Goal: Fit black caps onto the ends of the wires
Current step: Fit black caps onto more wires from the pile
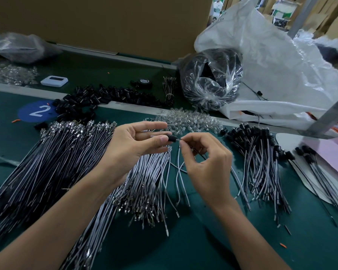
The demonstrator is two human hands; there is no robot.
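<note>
A person's two hands meet above a green worktop on a wire-assembly line. The left hand pinches a black cap between thumb and fingertips, and the right hand pinches the end of a grey wire right at the cap's mouth, the two hands close together with the cap between them. The wire looks about to enter the cap or barely started; seating cannot be confirmed. A modest bundle of capped wires lies to the right, while far larger heaps of bare wires spread under and to the left of the hands, so the job appears to be in its early part. Loose black caps are heaped along the far ledge, near a pile of clear parts. Room to move is tight: wires crowd the worktop on both sides, a wrapped bag of black parts and a white plastic sack press in from the far right, and a cardboard box walls off the back. The only bare worktop sits near the front edge, between the forearms.
</note>
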